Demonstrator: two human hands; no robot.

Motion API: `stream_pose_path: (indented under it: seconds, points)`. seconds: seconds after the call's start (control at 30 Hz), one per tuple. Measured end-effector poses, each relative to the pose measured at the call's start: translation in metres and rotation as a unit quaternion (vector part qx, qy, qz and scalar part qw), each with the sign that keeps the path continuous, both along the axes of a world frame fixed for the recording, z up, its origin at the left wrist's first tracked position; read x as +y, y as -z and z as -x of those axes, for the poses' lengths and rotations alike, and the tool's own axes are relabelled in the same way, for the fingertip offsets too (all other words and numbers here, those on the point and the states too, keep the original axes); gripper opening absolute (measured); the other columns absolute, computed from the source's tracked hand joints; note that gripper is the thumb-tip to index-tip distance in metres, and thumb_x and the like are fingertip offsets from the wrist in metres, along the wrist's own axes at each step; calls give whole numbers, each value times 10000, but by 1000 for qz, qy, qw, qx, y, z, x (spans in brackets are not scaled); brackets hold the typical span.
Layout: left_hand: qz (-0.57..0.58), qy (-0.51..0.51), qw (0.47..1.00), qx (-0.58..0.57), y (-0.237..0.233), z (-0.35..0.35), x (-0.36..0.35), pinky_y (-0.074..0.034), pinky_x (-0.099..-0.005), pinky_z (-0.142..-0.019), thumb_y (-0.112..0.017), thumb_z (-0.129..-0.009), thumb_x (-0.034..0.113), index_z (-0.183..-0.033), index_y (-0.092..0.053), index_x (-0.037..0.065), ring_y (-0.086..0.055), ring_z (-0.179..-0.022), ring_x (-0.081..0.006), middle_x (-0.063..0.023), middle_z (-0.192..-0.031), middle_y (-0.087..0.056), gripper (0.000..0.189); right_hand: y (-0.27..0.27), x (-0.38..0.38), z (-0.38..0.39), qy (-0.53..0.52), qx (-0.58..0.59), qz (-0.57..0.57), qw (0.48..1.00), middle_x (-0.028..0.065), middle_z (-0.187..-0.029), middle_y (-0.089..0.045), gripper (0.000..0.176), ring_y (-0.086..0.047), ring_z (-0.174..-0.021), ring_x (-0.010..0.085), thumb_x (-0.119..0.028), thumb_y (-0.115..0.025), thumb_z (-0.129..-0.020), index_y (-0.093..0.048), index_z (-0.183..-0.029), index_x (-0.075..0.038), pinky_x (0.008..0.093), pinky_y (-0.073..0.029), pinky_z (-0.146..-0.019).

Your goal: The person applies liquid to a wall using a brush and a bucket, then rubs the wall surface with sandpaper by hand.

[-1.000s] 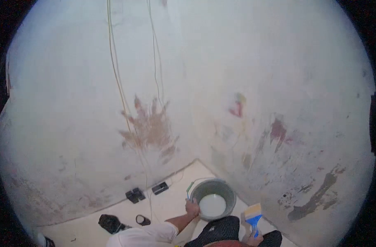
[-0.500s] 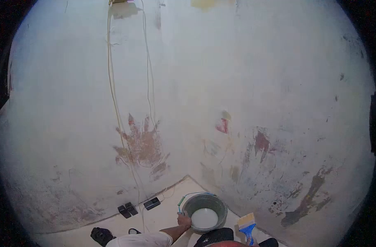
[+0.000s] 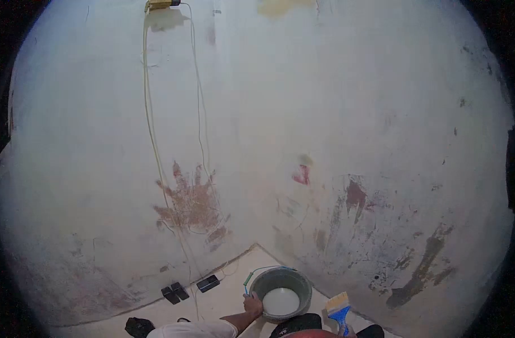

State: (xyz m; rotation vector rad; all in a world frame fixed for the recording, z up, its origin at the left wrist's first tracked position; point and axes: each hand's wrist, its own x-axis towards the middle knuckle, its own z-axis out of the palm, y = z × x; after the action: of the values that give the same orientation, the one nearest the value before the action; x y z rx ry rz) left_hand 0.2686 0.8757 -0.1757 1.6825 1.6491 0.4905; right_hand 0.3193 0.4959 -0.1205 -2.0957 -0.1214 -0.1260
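A grey bucket (image 3: 303,288) with white liquid (image 3: 281,302) in its bottom stands on the floor near the corner. My left hand (image 3: 253,305) is closed on the bucket's left rim, beside the wire handle with its green grip (image 3: 248,278). To the right of the bucket, my right hand (image 3: 346,331) holds a wide paintbrush (image 3: 338,314) by its blue handle, the pale bristles pointing up. Most of the right hand is cut off by the bottom edge of the view.
Two patchy, stained walls (image 3: 257,112) meet behind the bucket. Black boxes (image 3: 175,293) and another black box (image 3: 208,283) lie along the left wall. Cables (image 3: 146,101) hang down from a yellowish fixture (image 3: 161,5). A dark object (image 3: 138,327) sits at lower left.
The view has tilted up slightly, so more of the fixture at the top shows. Both hands, the bucket and the paintbrush keep nearly the same places.
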Motion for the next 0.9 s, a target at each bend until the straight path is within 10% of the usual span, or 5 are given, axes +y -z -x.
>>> stream_pose_path:
  seconds: [0.3, 0.4, 0.5, 0.53, 0.9]
  points:
    - [19, -36, 999, 5, -11, -5, -1, -493, -505, -805, -492, -911, 396, -1106, -451, -4, -623, -923, -408, -263, -974, -624, 447, 2, -1, -2, 11, 98, 64, 993, 233, -1011, -634, 536, -608, -986, 385, -508, -426, -939, -608, -1119, -36, 454, -470, -830]
    - [42, -27, 999, 19, -21, -2, -4, -497, -498, -808, -496, -908, 401, -1130, -455, -6, -626, -921, -403, -259, -972, -626, 465, 348, 3, -50, 27, -66, 315, 946, 229, -1015, -636, 532, -607, -988, 385, -512, -421, -939, -614, -1117, -49, 456, -470, -831]
    - [38, -29, 998, 29, -20, -5, -4, -497, -486, -822, -497, -906, 399, -1159, -450, -7, -628, -927, -397, -253, -987, -626, 481, 3, -2, -2, -10, 70, 3, 998, 229, -1019, -636, 520, -606, -988, 387, -507, -421, -940, -611, -1130, -62, 460, -469, -831]
    - [30, -31, 999, 27, -18, -4, -5, -497, -478, -831, -499, -906, 395, -1173, -446, -9, -628, -932, -394, -249, -1000, -624, 488, -28, -1, 3, -11, 71, 3, 997, 229, -1019, -636, 520, -606, -988, 387, -507, -421, -940, -611, -1130, -62, 460, -469, -831]
    - [13, -20, 1000, 16, -13, -2, -3, -489, -500, -814, -488, -913, 393, -1121, -458, -15, -616, -924, -427, -267, -959, -624, 458, 13, -3, -3, 12, 64, 20, 998, 214, -992, -627, 498, -607, -949, 323, -471, -481, -914, -585, -1149, -46, 450, -459, -819]
